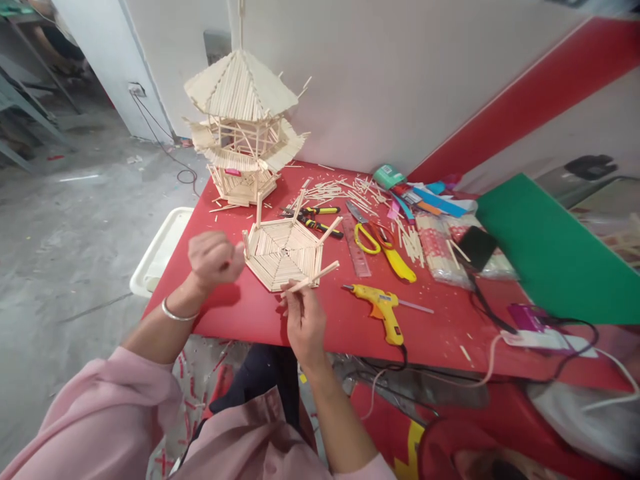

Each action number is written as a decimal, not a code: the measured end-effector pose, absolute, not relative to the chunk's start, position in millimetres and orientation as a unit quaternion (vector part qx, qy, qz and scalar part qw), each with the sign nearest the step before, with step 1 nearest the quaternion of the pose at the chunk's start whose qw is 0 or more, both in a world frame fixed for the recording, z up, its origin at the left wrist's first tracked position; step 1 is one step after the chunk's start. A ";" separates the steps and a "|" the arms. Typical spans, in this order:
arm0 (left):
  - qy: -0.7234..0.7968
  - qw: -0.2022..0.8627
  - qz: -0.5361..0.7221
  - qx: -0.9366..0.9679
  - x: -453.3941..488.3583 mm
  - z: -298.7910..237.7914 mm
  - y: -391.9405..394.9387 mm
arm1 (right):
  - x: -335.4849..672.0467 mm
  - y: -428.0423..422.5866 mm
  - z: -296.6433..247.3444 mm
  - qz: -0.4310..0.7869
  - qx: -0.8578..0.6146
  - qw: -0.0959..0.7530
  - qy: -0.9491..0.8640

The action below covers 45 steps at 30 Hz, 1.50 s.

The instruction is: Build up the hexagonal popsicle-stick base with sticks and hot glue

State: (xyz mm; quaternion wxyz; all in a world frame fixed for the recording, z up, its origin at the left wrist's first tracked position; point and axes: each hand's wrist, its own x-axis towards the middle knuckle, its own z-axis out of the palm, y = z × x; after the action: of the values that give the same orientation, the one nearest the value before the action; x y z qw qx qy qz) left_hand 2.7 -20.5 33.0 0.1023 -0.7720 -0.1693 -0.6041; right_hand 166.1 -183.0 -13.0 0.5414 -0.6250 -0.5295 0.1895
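A flat hexagonal panel point(285, 257) of pale wooden sticks lies on the red table, with short stick posts standing or leaning outward at its corners. My right hand point(305, 320) is at the panel's near edge, its thumb and fingers pinched on a wooden stick post point(320, 273) at the near right corner. My left hand point(215, 257) is curled into a fist beside the panel's left corner, close to a short upright post point(245, 245). Nothing juts out of that fist, and its fingertips are partly hidden.
A stick pagoda point(245, 127) stands at the back left. Pliers point(320, 223), scissors point(367, 233), a clear ruler point(356, 250) and a yellow glue gun point(383, 310) lie right of the panel. Loose sticks point(330, 191), packed sticks point(440, 247) and a power strip point(545, 340) are farther off.
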 end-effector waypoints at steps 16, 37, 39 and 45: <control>-0.127 -0.250 -0.469 -0.837 45.9 9.1 -70.3 | 169.3 -168.7 -21.5 0.008 -0.579 0.508 -0.637; -0.258 -0.052 -0.488 -0.832 42.1 19.1 -64.4 | 171.7 -180.1 -45.1 -0.020 -0.693 0.376 -0.615; -0.266 -0.062 -0.477 -0.836 42.3 17.7 -64.8 | 171.3 -180.1 -44.6 -0.026 -0.692 0.368 -0.621; -0.257 -0.077 -0.484 -0.833 41.6 17.9 -65.3 | 172.2 -179.7 -42.0 0.001 -0.688 0.385 -0.615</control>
State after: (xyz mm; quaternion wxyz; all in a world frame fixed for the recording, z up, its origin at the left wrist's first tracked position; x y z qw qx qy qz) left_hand 41.6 -65.3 17.9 -0.0773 -0.8330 -0.2569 -0.4838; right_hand 172.2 -179.7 -42.0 0.3854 -0.6880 -0.6149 0.0009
